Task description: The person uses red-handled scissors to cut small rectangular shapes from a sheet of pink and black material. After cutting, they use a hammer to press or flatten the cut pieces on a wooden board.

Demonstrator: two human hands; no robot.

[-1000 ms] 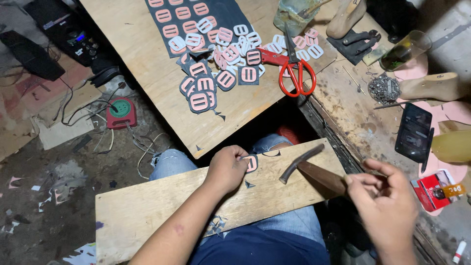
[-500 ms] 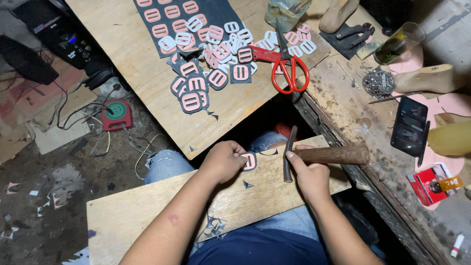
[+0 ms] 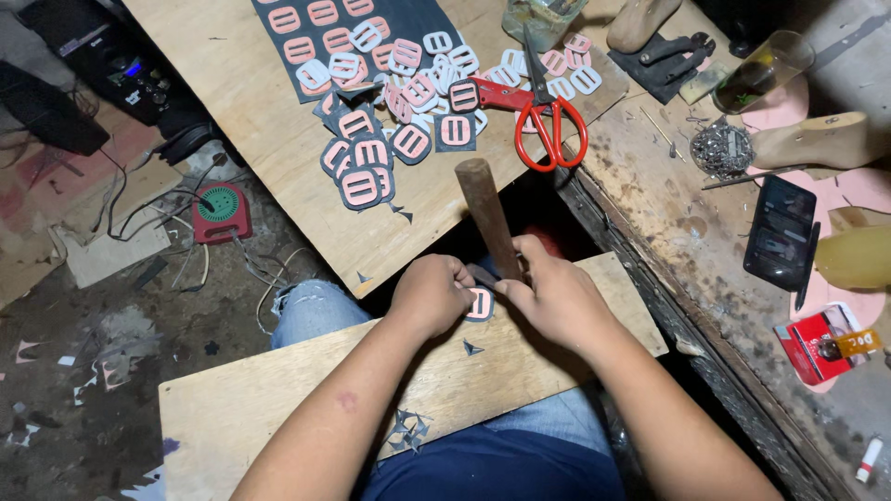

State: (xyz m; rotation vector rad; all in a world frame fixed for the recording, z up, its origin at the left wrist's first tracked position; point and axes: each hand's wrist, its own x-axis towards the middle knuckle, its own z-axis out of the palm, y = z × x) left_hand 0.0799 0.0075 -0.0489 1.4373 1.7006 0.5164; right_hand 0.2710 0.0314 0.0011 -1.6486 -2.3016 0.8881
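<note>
Hands meet over a plank (image 3: 278,408) laid across the person's lap, which serves as a firm surface close to the body. The left hand (image 3: 429,295) is curled nearly shut, fingertips pinching a small pink buckle piece (image 3: 480,303) flat on the wood, apparently to keep it from sliding. The right hand (image 3: 555,299) is closed around the lower end of a hammer (image 3: 486,215), whose brown wooden handle slants up and away from both hands; its head is hidden between them, so whether it touches the piece cannot be told. Small dark offcuts (image 3: 408,430) lie on the plank nearer the body. Beyond the hands, a wooden table (image 3: 269,121) carries a heap of similar pink and white buckle pieces (image 3: 390,139) on dark backing, and red scissors (image 3: 548,121) lie just right of the heap. Farther right sit a black phone (image 3: 781,243) and a pale wooden shoe form (image 3: 817,141).
</note>
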